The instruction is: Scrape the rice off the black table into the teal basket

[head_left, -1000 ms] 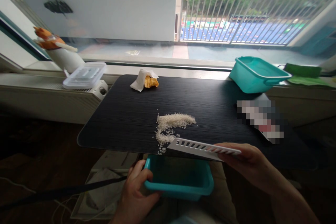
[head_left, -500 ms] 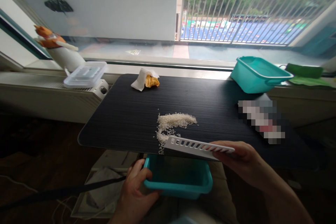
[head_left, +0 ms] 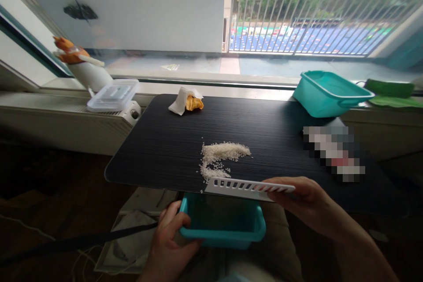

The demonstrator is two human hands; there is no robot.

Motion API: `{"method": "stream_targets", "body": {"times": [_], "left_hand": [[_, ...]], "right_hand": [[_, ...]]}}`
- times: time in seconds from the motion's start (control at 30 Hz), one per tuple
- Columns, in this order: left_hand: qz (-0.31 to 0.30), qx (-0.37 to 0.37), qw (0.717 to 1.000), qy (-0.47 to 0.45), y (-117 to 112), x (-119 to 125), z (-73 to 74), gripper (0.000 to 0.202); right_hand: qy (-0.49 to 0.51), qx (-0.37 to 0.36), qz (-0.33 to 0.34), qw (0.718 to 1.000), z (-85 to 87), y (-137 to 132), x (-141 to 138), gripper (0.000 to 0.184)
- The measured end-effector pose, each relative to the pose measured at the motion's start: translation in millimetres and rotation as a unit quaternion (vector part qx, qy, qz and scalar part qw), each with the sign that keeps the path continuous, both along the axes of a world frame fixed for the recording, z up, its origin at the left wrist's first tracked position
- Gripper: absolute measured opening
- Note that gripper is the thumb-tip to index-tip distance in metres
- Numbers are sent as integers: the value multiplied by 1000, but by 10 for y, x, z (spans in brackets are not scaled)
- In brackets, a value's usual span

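Observation:
A loose patch of white rice (head_left: 224,152) lies on the black tabletop (head_left: 158,141), trailing toward its front edge. My right hand (head_left: 297,191) is closed on one end of a white slotted plastic strip (head_left: 238,189). The strip's far end rests at the table's front edge, just below the nearest grains. Under that edge, my left hand (head_left: 175,231) grips the left rim of a teal plastic bin (head_left: 231,238). The bin's inside is dark, so its contents are hard to make out.
A larger teal basket (head_left: 330,94) stands at the back right, near a blurred-out item (head_left: 333,154). Crumpled white and yellow cloth (head_left: 187,101) sits at the back edge. On the left are a clear plastic lid (head_left: 114,94) and a radiator (head_left: 66,114).
The strip's left end has moved down to the table's front edge, and fewer grains show along that edge. My left hand keeps its hold on the bin.

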State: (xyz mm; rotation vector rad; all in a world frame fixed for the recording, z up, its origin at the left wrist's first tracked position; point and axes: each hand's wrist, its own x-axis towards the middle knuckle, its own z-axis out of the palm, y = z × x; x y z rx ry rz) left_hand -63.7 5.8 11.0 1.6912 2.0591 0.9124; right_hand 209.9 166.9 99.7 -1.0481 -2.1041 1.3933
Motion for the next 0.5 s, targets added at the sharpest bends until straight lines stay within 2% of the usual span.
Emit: {"method": "stream_targets", "body": {"times": [0.13, 0.3, 0.4, 0.5], "left_hand": [[6, 18, 1000, 9, -54, -20, 21, 17], [-4, 32, 999, 23, -152, -50, 20, 16], [20, 44, 999, 20, -203, -10, -15, 16], [-4, 61, 998, 12, -228, 37, -95, 19]], "right_hand": [[9, 14, -18, 1000, -36, 7, -91, 29], [16, 24, 7, 1000, -24, -108, -66, 29], [64, 28, -69, 995, -34, -249, 48, 28], [120, 22, -168, 978, -100, -349, 138, 29]]}}
